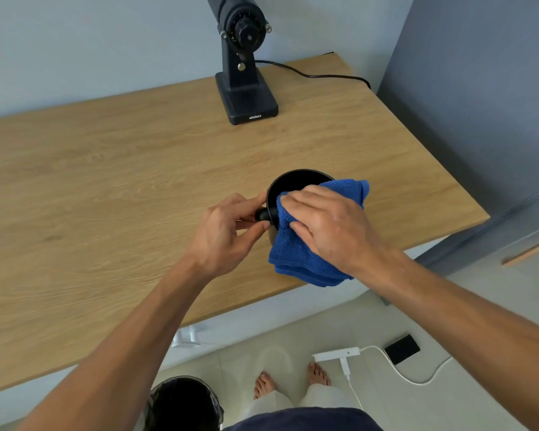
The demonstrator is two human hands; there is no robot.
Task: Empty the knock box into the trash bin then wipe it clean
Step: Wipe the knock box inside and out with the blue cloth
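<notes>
A round black knock box [288, 181] stands on the wooden table [112, 169] near its front right edge. A folded blue cloth [302, 253] is draped over its near side and rim. My right hand [330, 227] lies flat on the cloth and presses it against the box. My left hand [227, 231] pinches the black end of the knock bar [263, 214] that sticks out on the box's left side. A trash bin [184, 402] with a dark liner stands on the floor below the table's front edge, partly hidden by my left forearm.
A black coffee grinder [245, 62] stands at the back of the table, its cable [315, 75] running right along the surface. On the floor at the right lie a white power strip [336, 356] and a black phone [402, 349]. My bare feet [290, 381] are below.
</notes>
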